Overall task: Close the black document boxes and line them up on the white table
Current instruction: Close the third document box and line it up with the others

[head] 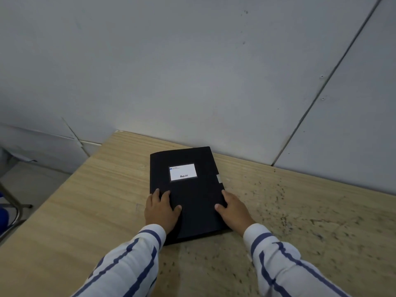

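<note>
A black document box (pixel 190 196) with a white label on its lid lies flat and closed on a light wooden table (pixel 90 202), its far end near the wall. My left hand (pixel 160 211) grips the box's near left edge, thumb on the lid and fingers over the side. At the near right edge my right hand (pixel 233 211) holds the box the same way. Both arms wear white sleeves with blue stripes.
A grey panelled wall (pixel 192 71) rises right behind the table. Dark specks stain the tabletop on the right (pixel 300 221). Beyond the table's left edge stands a metal chair leg (pixel 12 206) with something blue beside it on the floor.
</note>
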